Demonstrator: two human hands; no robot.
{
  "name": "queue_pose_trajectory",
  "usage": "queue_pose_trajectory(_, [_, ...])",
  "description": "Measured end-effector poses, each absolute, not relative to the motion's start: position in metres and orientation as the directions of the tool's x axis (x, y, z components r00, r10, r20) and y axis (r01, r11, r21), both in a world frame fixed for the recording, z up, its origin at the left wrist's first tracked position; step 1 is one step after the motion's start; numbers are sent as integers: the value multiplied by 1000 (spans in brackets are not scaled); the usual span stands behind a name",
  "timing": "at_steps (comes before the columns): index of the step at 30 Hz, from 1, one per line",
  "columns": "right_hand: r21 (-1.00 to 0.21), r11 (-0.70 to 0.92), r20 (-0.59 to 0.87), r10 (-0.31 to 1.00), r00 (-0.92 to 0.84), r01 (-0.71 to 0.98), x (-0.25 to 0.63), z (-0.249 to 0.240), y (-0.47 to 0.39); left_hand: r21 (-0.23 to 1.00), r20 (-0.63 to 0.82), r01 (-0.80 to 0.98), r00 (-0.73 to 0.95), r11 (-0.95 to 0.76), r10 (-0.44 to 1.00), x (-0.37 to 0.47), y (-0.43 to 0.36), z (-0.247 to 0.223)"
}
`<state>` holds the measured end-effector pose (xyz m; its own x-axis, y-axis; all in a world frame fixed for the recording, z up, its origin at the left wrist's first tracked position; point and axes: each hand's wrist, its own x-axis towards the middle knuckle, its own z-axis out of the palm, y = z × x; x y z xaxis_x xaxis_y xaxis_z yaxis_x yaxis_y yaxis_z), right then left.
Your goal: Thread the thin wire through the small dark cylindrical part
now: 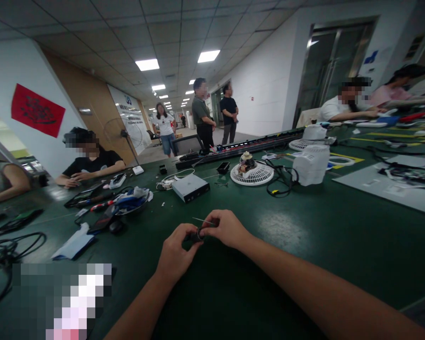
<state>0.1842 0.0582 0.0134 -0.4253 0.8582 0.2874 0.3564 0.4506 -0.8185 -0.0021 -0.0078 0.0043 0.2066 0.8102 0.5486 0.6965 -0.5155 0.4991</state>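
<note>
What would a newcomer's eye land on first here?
Front and centre, the left hand and right hand meet around a small dark part, above the green table. Beyond them sit a silver drive and, to its right, a round white grille. A red sign stands out at far left.

Counts by kind: wearer's hands, 2; rod, 1; dark part, 1; drive, 1; white grilles, 2; white housings, 2; grey sheet, 1; floor fan, 1; red poster, 1

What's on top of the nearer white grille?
A motor-like part, pale at its top, sits on the grille. It covers the grille's centre, so that can't be seen.
</note>
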Motion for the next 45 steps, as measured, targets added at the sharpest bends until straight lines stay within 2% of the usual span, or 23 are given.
queue_pose_trajectory(7, [-876,414,210,790,-576,249,188,11,63,503,516,656,293,-562,805,0,-12,6])
queue_pose_trajectory(13, [-979,151,39,794,-607,135,186,8,64,467,558,650,309,-599,770,-1,-13,6])
queue_pose_trajectory(15, [-986,116,20,790,-613,116,184,7,64,441,569,649,331,-619,752,-2,-14,5])
queue_pose_trajectory(22, [-977,211,155,811,-564,35,180,7,60,421,651,650,269,-633,710,-4,-11,2])
queue_pose_trajectory(25, [-941,308,168,789,-591,143,184,10,60,435,621,648,287,-626,729,-4,-10,0])
queue_pose_trajectory(29, [-825,475,231,778,-584,306,188,13,60,439,590,658,302,-612,749,-4,-10,-2])
queue_pose_trajectory(31, [-790,507,249,779,-575,344,188,13,58,429,590,662,310,-614,746,-4,-11,-2])
queue_pose_trajectory(33, [-806,487,240,787,-568,335,187,13,58,421,598,658,315,-624,737,-4,-11,-1])
queue_pose_trajectory(37, [-912,337,159,816,-555,234,183,8,59,423,623,662,282,-618,729,-3,-11,0])
queue_pose_trajectory(40, [-948,253,98,810,-579,194,181,4,61,451,594,670,268,-590,758,-1,-11,1])
queue_pose_trajectory(45, [-914,303,105,817,-566,268,179,5,59,478,564,677,250,-559,787,0,-9,1])
